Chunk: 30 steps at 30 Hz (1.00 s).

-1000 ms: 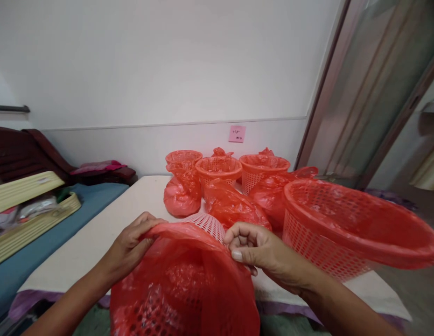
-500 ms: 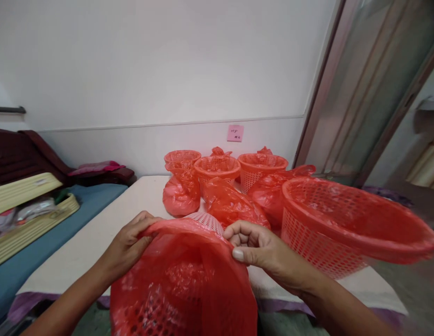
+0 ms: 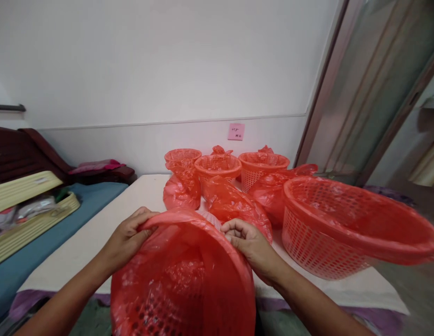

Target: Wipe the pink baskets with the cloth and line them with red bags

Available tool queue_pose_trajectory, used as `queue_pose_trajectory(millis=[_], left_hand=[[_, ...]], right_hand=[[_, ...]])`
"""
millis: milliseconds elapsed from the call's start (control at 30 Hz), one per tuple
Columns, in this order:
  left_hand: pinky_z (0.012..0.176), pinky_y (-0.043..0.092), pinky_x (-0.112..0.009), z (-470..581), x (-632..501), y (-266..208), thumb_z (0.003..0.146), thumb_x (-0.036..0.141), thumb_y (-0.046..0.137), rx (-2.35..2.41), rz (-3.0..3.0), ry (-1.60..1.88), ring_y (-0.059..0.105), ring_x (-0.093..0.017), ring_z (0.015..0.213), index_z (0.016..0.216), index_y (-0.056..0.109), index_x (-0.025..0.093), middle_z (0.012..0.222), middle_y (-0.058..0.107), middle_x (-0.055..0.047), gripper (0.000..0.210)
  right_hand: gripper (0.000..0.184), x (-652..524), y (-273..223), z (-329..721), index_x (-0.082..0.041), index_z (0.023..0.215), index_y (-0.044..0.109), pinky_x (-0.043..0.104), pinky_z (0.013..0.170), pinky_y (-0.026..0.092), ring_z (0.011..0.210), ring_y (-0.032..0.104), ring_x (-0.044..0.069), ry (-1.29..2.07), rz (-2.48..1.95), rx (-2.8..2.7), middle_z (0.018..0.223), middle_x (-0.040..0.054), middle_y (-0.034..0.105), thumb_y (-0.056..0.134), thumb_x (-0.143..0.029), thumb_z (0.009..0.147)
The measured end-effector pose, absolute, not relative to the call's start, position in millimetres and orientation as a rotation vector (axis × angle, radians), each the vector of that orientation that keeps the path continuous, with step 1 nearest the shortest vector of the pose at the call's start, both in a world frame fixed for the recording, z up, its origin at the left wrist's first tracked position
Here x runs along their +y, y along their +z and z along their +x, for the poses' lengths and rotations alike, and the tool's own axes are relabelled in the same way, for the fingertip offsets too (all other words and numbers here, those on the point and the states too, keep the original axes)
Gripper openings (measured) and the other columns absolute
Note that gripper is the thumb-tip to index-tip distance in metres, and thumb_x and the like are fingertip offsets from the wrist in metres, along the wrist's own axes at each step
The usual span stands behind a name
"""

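A pink perforated plastic basket (image 3: 212,218) is tilted so its mouth faces me, at the near edge of the table. Inside it lies a thin red plastic bag (image 3: 185,275), its edge folded over the rim. My left hand (image 3: 133,235) pinches the bag and rim at the upper left, thumb inside. At the upper right, my right hand (image 3: 250,242) closes its fingers on the bag's edge against the rim. Most of the basket's outside is hidden behind the bag and rim.
A large lined basket (image 3: 322,249) stands at the right. Farther back are smaller lined baskets (image 3: 217,172) and bulging red bags (image 3: 182,191) on the cream-covered table (image 3: 133,198). A pink note (image 3: 236,131) is on the wall. To the left, a yellow box (image 3: 35,224) rests on blue cloth.
The bag's edge now lies closer over the basket rim along the top. My right hand has moved slightly left, its thumb now tucked nearer the rim. My left hand stays at the upper left.
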<state>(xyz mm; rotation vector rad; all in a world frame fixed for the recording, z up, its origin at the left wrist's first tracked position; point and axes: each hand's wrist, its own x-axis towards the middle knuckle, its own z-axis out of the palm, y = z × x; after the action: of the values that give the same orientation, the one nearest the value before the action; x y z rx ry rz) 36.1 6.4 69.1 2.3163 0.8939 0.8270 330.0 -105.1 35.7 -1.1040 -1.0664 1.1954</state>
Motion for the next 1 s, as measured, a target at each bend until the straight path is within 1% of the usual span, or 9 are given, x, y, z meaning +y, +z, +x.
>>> queue_pose_trajectory(millis=[100, 233, 300, 400, 467, 567, 767, 900, 1000], left_hand=[[0.086, 0.037, -0.028, 37, 14, 69, 0.092, 0.042, 0.053, 0.975, 2.251, 0.85, 0.056, -0.018, 0.093, 0.112, 0.064, 0.026, 0.096, 0.056, 0.001, 0.027], [0.085, 0.038, -0.029, 35, 25, 68, 0.089, 0.045, 0.057, 1.029, 2.13, 0.856, 0.057, -0.02, 0.093, 0.105, 0.066, 0.023, 0.096, 0.057, -0.001, 0.029], [0.084, 0.039, -0.03, 34, 28, 68, 0.087, 0.046, 0.059, 1.055, 2.082, 0.857, 0.057, -0.02, 0.091, 0.102, 0.066, 0.022, 0.095, 0.057, -0.001, 0.029], [0.082, 0.04, -0.03, 33, 31, 67, 0.084, 0.046, 0.061, 1.092, 2.024, 0.865, 0.058, -0.02, 0.09, 0.1, 0.066, 0.022, 0.096, 0.057, 0.0, 0.029], [0.082, 0.041, -0.031, 32, 31, 66, 0.083, 0.046, 0.062, 1.105, 1.993, 0.869, 0.058, -0.021, 0.091, 0.099, 0.066, 0.022, 0.097, 0.058, -0.001, 0.03], [0.08, 0.044, -0.031, 30, 32, 65, 0.082, 0.047, 0.063, 1.118, 1.953, 0.87, 0.059, -0.022, 0.091, 0.098, 0.065, 0.022, 0.097, 0.06, -0.002, 0.03], [0.073, 0.048, -0.031, 32, 33, 63, 0.079, 0.048, 0.064, 1.166, 1.863, 0.887, 0.061, -0.023, 0.084, 0.096, 0.064, 0.021, 0.093, 0.063, -0.002, 0.032], [0.071, 0.048, -0.031, 37, 32, 67, 0.075, 0.046, 0.067, 1.196, 1.814, 0.901, 0.062, -0.023, 0.082, 0.096, 0.065, 0.02, 0.091, 0.066, -0.003, 0.033], [0.067, 0.048, -0.03, 40, 32, 70, 0.074, 0.044, 0.068, 1.209, 1.777, 0.906, 0.062, -0.022, 0.076, 0.093, 0.066, 0.02, 0.086, 0.067, -0.002, 0.031]], right_hand=[[0.026, -104, 36, 333, -0.021, 0.081, 0.062, 0.023, 0.054, 0.031, 0.059, 0.044, 0.01, 1.086, -1.167, -1.039, 0.066, -0.0044, 0.054, 0.074, -0.042, 0.073], [0.036, -106, 42, 336, -0.02, 0.084, 0.065, 0.024, 0.054, 0.038, 0.063, 0.052, 0.012, 1.176, -1.087, -1.005, 0.073, 0.0, 0.061, 0.06, -0.056, 0.085], [0.033, -105, 43, 336, -0.02, 0.087, 0.067, 0.024, 0.06, 0.042, 0.068, 0.057, 0.012, 1.256, -0.995, -0.971, 0.079, 0.0014, 0.065, 0.067, -0.052, 0.081], [0.03, -99, 38, 337, -0.02, 0.088, 0.067, 0.023, 0.066, 0.045, 0.07, 0.06, 0.011, 1.303, -0.887, -0.876, 0.08, -0.0001, 0.067, 0.081, -0.039, 0.07], [0.031, -92, 34, 339, -0.021, 0.088, 0.067, 0.022, 0.065, 0.045, 0.066, 0.059, 0.01, 1.303, -0.867, -0.813, 0.076, -0.0019, 0.067, 0.083, -0.035, 0.066], [0.031, -82, 28, 341, -0.022, 0.088, 0.065, 0.023, 0.063, 0.044, 0.063, 0.058, 0.01, 1.243, -0.908, -0.824, 0.072, -0.0035, 0.065, 0.081, -0.036, 0.066], [0.02, -69, 29, 340, -0.02, 0.078, 0.065, 0.023, 0.058, 0.041, 0.061, 0.054, 0.01, 1.127, -1.007, -0.98, 0.07, -0.0029, 0.064, 0.076, -0.034, 0.068], [0.014, -64, 33, 338, -0.021, 0.072, 0.063, 0.022, 0.054, 0.037, 0.057, 0.049, 0.01, 1.031, -1.096, -1.058, 0.064, -0.0048, 0.059, 0.071, -0.03, 0.068], [0.014, -56, 36, 341, -0.021, 0.073, 0.061, 0.023, 0.053, 0.038, 0.057, 0.049, 0.011, 0.967, -1.162, -1.114, 0.065, -0.0043, 0.059, 0.067, -0.033, 0.069]])
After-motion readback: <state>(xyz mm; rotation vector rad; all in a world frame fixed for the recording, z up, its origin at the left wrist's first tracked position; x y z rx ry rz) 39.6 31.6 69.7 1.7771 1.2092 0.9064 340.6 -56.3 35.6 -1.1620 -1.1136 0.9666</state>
